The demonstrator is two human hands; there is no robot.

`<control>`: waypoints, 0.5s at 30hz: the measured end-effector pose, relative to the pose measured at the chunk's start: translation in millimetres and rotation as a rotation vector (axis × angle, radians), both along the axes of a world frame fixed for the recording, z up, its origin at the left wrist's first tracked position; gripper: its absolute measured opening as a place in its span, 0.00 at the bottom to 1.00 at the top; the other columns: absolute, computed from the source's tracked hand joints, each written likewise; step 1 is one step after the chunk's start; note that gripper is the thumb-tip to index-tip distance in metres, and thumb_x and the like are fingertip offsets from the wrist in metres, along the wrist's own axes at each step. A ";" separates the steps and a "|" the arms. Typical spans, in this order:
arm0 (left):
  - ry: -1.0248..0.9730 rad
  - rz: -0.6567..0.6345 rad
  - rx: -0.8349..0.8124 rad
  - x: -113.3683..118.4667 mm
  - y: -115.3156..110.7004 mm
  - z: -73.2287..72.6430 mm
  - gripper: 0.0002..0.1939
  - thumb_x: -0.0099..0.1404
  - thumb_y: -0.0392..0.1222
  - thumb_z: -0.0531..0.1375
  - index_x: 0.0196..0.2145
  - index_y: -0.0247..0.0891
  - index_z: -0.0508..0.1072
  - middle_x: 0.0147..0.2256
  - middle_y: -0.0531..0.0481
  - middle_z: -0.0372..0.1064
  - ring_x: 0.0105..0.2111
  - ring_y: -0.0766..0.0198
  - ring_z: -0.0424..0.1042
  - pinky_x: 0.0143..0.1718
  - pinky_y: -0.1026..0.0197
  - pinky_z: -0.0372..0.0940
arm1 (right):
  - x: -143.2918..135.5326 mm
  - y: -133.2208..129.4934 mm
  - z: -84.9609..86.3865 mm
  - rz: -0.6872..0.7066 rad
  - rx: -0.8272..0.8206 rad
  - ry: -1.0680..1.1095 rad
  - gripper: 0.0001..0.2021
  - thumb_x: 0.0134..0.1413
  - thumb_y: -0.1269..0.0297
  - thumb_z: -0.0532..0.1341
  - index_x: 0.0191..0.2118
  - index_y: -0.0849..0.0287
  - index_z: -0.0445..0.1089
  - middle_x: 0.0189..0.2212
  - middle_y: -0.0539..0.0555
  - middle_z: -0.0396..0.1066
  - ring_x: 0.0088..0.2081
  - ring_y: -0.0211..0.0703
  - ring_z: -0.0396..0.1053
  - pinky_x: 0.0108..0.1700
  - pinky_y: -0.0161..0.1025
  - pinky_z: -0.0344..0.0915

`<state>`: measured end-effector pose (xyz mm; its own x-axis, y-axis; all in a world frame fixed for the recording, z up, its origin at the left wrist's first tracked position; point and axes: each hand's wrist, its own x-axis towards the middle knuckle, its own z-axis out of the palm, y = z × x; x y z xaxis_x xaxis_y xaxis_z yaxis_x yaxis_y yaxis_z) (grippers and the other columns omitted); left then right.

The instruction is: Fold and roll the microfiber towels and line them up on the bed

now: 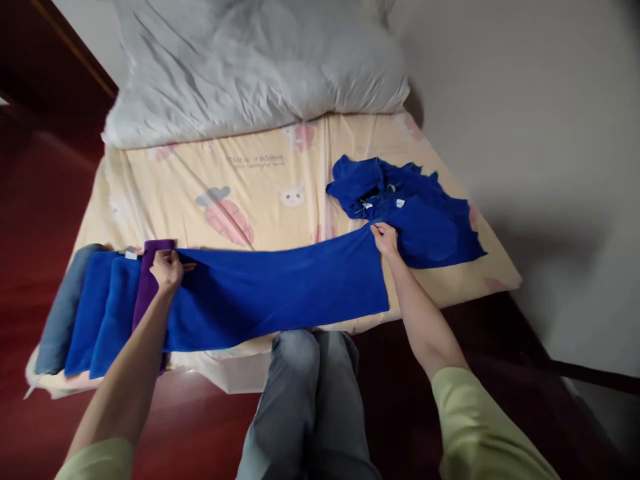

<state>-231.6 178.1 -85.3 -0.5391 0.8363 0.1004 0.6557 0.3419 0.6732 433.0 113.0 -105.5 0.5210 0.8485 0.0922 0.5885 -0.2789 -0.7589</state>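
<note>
A long blue towel (285, 283) is stretched crosswise along the near edge of the bed. My left hand (169, 270) pinches its far left corner, close to a folded purple towel (145, 283). At the other end, my right hand (385, 239) grips the far right corner between thumb and fingers. Just beyond my right hand lies a crumpled heap of blue cloths (425, 223) with small white tags. Left of the purple towel, folded blue towels (93, 307) and a grey-blue rolled cloth (67, 313) lie side by side.
The bed has a cream sheet (270, 220) printed with carrots and rabbits. A large grey-white quilt (260, 67) is bunched at the far side. A pale wall (540, 120) stands to the right, and dark red floor (200, 427) shows in front. My knees (310, 373) touch the bed's near side.
</note>
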 end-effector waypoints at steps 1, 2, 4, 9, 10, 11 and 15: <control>0.014 0.013 -0.007 -2.7 8.0 -6.5 0.04 0.65 0.40 0.60 0.36 0.38 0.67 0.31 0.45 0.73 0.41 0.48 0.77 0.57 0.39 0.67 | 6.6 6.6 -12.2 -0.027 -0.002 -0.012 0.19 0.57 0.46 0.62 0.38 0.59 0.77 0.36 0.64 0.81 0.42 0.59 0.79 0.50 0.49 0.73; 0.030 0.025 -0.007 -5.1 14.7 -12.3 0.05 0.67 0.40 0.59 0.38 0.38 0.67 0.34 0.45 0.74 0.43 0.49 0.77 0.59 0.40 0.66 | 13.5 12.4 -23.2 -0.058 0.002 -0.026 0.20 0.58 0.46 0.62 0.39 0.60 0.77 0.36 0.63 0.81 0.41 0.58 0.78 0.49 0.48 0.73; 0.068 0.036 0.021 -7.0 23.8 -21.3 0.05 0.69 0.40 0.59 0.40 0.36 0.66 0.38 0.44 0.75 0.44 0.53 0.77 0.58 0.45 0.67 | 25.4 22.3 -41.3 -0.107 0.024 -0.061 0.21 0.61 0.47 0.61 0.42 0.62 0.77 0.36 0.62 0.79 0.40 0.55 0.77 0.49 0.46 0.73; 0.125 0.019 0.122 6.9 22.4 -28.7 0.05 0.73 0.35 0.56 0.45 0.33 0.66 0.35 0.47 0.74 0.36 0.61 0.76 0.49 0.55 0.71 | 23.8 30.0 -55.0 -0.133 0.021 -0.199 0.20 0.69 0.52 0.55 0.49 0.64 0.75 0.37 0.62 0.77 0.42 0.54 0.76 0.52 0.48 0.71; 0.126 -0.002 0.140 10.2 18.9 -27.7 0.07 0.73 0.34 0.55 0.47 0.32 0.66 0.38 0.46 0.74 0.35 0.62 0.75 0.47 0.57 0.72 | 17.0 27.0 -52.0 -0.129 0.010 -0.236 0.20 0.70 0.53 0.53 0.50 0.64 0.75 0.38 0.63 0.78 0.44 0.55 0.75 0.54 0.49 0.70; 0.132 -0.035 0.163 12.8 14.5 -26.1 0.10 0.72 0.33 0.55 0.50 0.30 0.65 0.42 0.44 0.75 0.35 0.63 0.75 0.45 0.58 0.72 | 8.7 22.0 -47.6 -0.125 0.002 -0.278 0.21 0.71 0.54 0.51 0.52 0.63 0.74 0.40 0.64 0.78 0.47 0.57 0.75 0.56 0.51 0.69; 0.201 -0.335 0.204 14.4 -15.0 -19.4 0.24 0.70 0.33 0.57 0.62 0.25 0.61 0.65 0.29 0.59 0.53 0.58 0.73 0.53 0.56 0.72 | -27.9 -15.5 -27.0 -0.050 -0.001 -0.429 0.25 0.73 0.55 0.46 0.66 0.60 0.64 0.59 0.67 0.71 0.64 0.62 0.65 0.67 0.60 0.60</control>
<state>-217.3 163.0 -104.7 -0.1939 0.9138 0.3569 0.8328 -0.0390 0.5522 405.1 97.5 -132.5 0.4761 0.8234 0.3088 0.8363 -0.3155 -0.4484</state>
